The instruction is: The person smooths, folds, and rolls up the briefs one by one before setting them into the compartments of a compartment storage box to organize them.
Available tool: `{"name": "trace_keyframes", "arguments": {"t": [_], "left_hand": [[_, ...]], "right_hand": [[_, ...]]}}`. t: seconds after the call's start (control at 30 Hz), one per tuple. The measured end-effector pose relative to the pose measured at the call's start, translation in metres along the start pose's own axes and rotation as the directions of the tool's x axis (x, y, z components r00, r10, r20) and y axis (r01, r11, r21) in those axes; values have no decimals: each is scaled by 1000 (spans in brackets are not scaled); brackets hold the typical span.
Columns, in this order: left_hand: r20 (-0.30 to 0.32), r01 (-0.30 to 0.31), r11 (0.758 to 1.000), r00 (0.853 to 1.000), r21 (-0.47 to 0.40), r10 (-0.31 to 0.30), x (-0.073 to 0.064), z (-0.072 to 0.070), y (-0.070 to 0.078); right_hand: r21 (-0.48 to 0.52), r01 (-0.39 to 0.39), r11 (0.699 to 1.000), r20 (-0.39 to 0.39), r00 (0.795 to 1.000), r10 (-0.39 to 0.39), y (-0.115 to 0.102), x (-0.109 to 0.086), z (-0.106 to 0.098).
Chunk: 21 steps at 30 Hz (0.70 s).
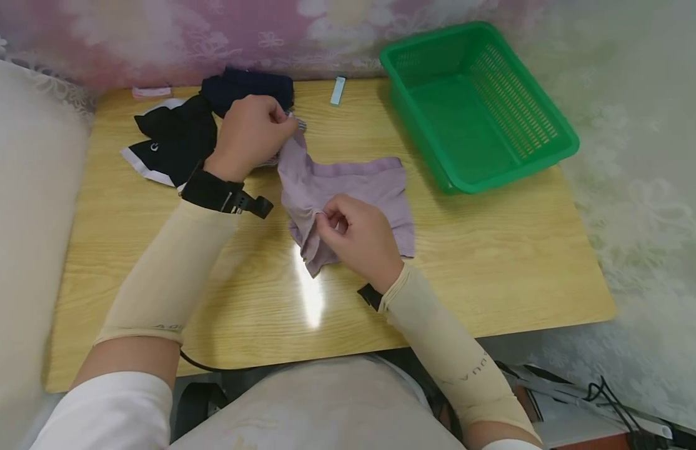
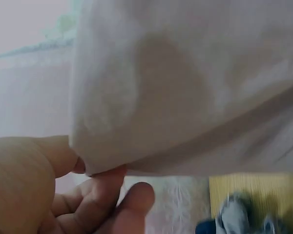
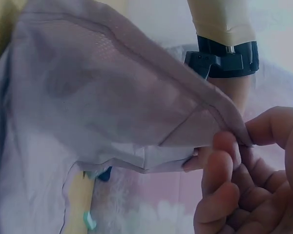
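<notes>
Purple underpants [image 1: 365,187] lie partly on the table, their left side lifted between my hands. My left hand [image 1: 252,134] pinches the raised far corner between thumb and fingertips; in the left wrist view the cloth [image 2: 185,97] hangs from that pinch. With thumb and forefinger, my right hand [image 1: 362,237] pinches the near edge. The right wrist view shows the cloth [image 3: 102,92] stretched between both hands, its seamed edge gathered at the right fingertips [image 3: 227,146]. The right part of the underpants lies flat on the wood.
A green plastic basket [image 1: 477,181] stands at the back right of the wooden table [image 1: 494,269]. Behind my left hand are black cloth with white edging [image 1: 185,134] and a dark navy bundle [image 1: 252,87]. A pale blue strip [image 1: 338,91] and pink item [image 1: 151,92] lie near the wall.
</notes>
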<state>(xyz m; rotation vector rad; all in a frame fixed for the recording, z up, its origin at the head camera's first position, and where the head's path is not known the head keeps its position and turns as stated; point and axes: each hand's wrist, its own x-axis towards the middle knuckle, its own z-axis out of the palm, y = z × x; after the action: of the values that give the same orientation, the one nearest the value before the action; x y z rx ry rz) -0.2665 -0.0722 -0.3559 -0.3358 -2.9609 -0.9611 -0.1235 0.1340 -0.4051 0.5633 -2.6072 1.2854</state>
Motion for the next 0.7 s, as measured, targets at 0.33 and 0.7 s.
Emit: {"name": "trace_keyframes", "arguments": {"t": [0.33, 0.7], "left_hand": [[64, -15, 1000, 998, -16, 16, 13, 22, 41], [140, -33, 996, 989, -82, 44, 33, 63, 87]], "right_hand": [[148, -87, 985, -162, 980, 111, 27, -25, -25], [110, -175, 978, -238, 951, 197, 52, -57, -50]]}}
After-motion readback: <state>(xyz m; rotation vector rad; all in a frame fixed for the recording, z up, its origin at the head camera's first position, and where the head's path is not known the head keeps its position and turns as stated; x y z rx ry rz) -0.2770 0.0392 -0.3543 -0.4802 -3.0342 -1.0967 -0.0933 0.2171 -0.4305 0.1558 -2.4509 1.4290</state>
